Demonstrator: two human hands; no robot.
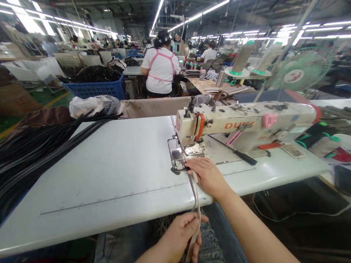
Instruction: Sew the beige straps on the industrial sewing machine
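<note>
A narrow beige strap (195,195) runs from the needle area of a cream sewing machine (243,123) over the front edge of the white table (111,170). My right hand (207,174) lies flat on the strap just in front of the metal needle plate (177,158). Below the table edge, my left hand (180,237) pinches the hanging part of the strap.
A large pile of black straps (20,163) covers the table's left side. Thread cones (243,59) and a green fan (301,69) stand behind the machine. A person in a white shirt (160,69) sits ahead, facing away. A blue crate (96,87) stands at the back left.
</note>
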